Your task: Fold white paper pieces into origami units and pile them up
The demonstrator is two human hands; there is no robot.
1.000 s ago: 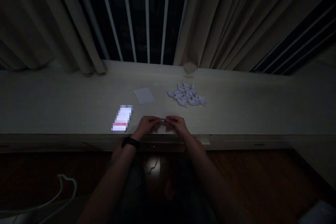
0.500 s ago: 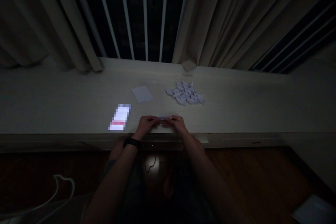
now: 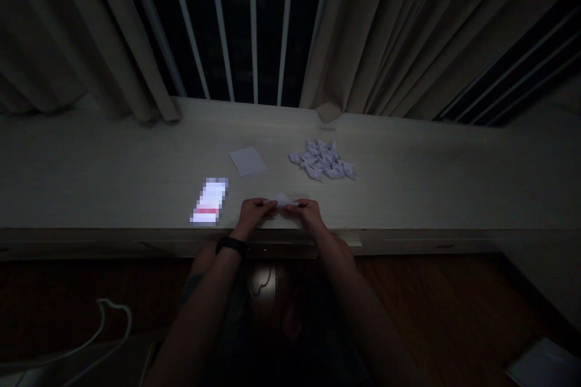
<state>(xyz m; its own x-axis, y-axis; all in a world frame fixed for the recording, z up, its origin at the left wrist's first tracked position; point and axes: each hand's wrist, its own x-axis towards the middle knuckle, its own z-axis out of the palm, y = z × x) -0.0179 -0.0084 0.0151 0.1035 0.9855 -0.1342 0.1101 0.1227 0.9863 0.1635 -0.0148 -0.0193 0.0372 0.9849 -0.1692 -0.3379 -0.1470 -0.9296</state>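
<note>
Between my two hands is a small piece of folded white paper [image 3: 281, 199], held near the front edge of the white ledge [image 3: 422, 187]. My left hand [image 3: 256, 213], below a dark wristband, pinches its left end. The right end is pinched by my right hand [image 3: 305, 213]. A peak of the paper rises between the fingertips; the lower part is hidden by my fingers. Beyond my right hand lies a cluster of several folded paper pieces [image 3: 323, 160] with pointed tips. A stack of square white paper sheets [image 3: 248, 161] lies beyond my left hand.
A phone [image 3: 209, 201] with a lit, blurred-out screen lies left of my hands. Beige curtains [image 3: 376, 36] and a barred dark window [image 3: 236, 30] stand behind the ledge. A pale cable [image 3: 129, 314] loops at the lower left, above the wooden floor [image 3: 422, 302].
The paper between my fingers showed as a thin strip and now shows a raised, pointed face. Both hands stay in nearly the same place. The whole view has shifted slightly.
</note>
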